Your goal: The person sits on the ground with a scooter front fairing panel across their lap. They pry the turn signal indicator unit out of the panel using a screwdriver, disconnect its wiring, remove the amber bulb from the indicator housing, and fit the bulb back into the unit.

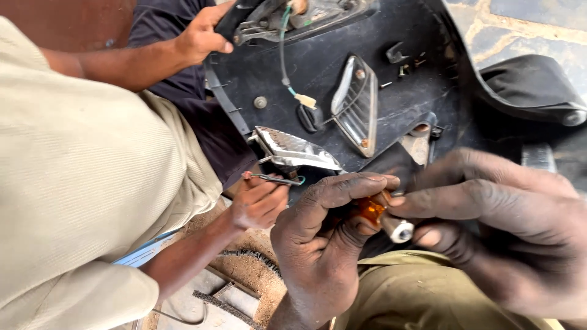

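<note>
Co-worker's hand [258,201] crowds the left; black panel [342,55] ahead.

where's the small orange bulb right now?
Head view, lower centre: the orange bulb is pinched between the left hand and right hand, just below the black plastic panel.

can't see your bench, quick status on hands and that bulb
Left hand and right hand both pinching amber bulb. Co-worker's hand close alongside.

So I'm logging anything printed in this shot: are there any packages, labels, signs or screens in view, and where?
None in view. The left hand and right hand hold a small amber bulb with a metal base over a black plastic panel; a co-worker's hand holds thin wires. Nothing shows a label or display.
</note>
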